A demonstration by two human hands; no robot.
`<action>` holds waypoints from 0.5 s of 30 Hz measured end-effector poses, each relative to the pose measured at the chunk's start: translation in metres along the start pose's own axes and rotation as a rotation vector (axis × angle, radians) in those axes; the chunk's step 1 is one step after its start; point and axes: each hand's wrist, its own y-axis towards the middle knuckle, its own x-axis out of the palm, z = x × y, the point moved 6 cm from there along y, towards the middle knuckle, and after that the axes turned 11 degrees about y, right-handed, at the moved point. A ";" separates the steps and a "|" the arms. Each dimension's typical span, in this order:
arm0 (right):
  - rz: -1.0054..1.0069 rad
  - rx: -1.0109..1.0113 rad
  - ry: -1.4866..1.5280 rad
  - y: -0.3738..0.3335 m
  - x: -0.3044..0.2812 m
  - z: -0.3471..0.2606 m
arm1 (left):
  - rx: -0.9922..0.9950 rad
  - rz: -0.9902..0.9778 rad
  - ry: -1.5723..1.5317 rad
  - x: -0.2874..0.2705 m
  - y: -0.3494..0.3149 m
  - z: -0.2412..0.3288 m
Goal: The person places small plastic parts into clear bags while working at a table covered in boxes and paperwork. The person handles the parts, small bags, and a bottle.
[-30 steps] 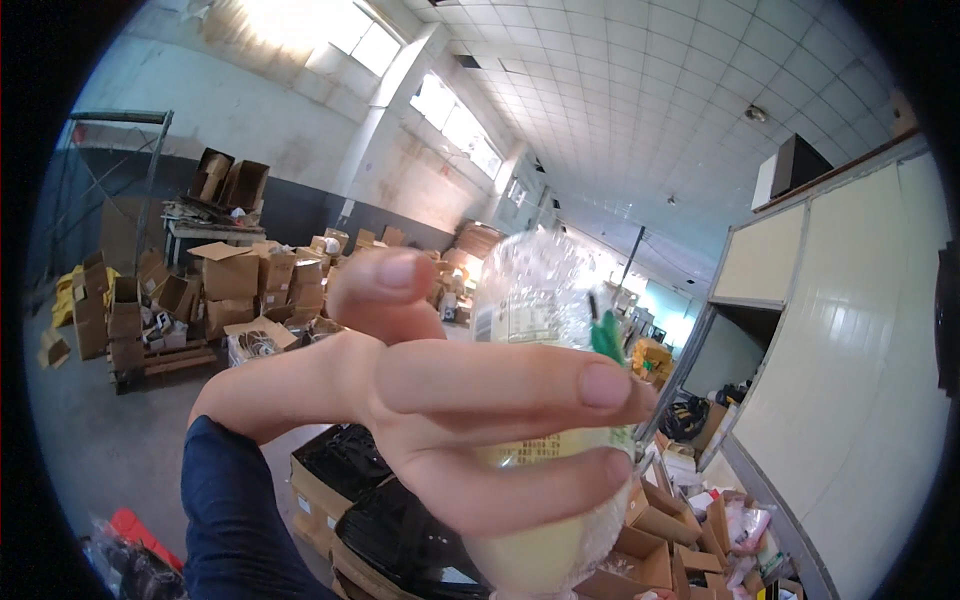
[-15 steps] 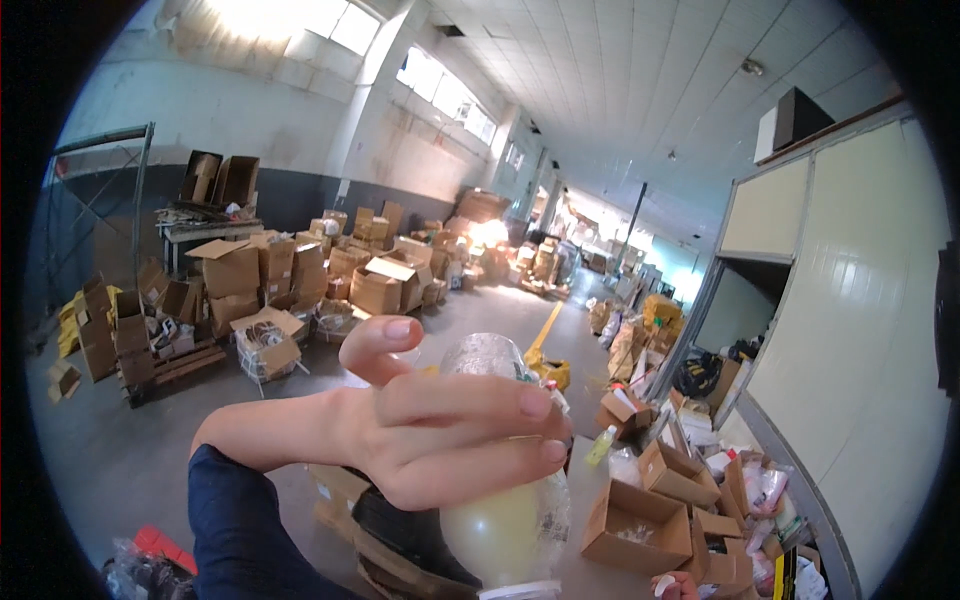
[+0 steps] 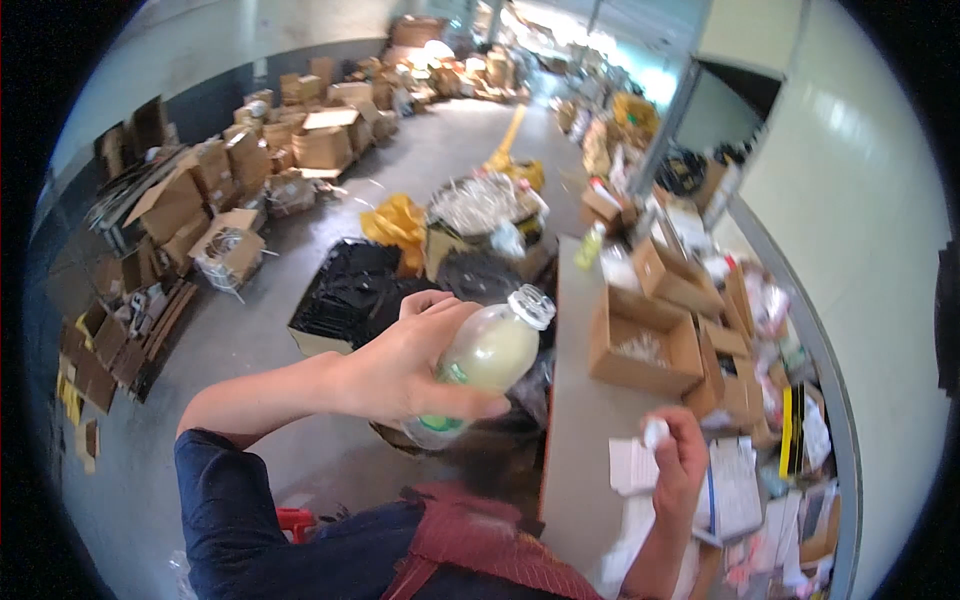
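Note:
In front of me my left hand (image 3: 420,365) wraps round a clear plastic bottle (image 3: 493,350) with pale yellowish liquid in it. The bottle leans to the right, its open mouth and white neck ring uppermost. Part of its green label shows under my fingers. Over the table at the lower right, my right hand (image 3: 682,450) pinches a small white bottle cap (image 3: 656,433), apart from the bottle.
Along the right runs a grey table (image 3: 580,440) with papers (image 3: 735,490), an open cardboard box (image 3: 645,345) and another bottle (image 3: 590,245). Black bags (image 3: 350,285) and a yellow bag (image 3: 398,225) stand beyond my left hand. Cartons (image 3: 325,140) line the left wall.
My left hand has lowered the bottle away from me and turned its mouth upward. My right hand has come further into view with the cap. The view has tilted down.

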 end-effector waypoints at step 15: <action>-0.452 -0.155 -0.340 0.034 0.059 -0.002 | -0.061 -0.632 -0.465 0.124 0.007 -0.030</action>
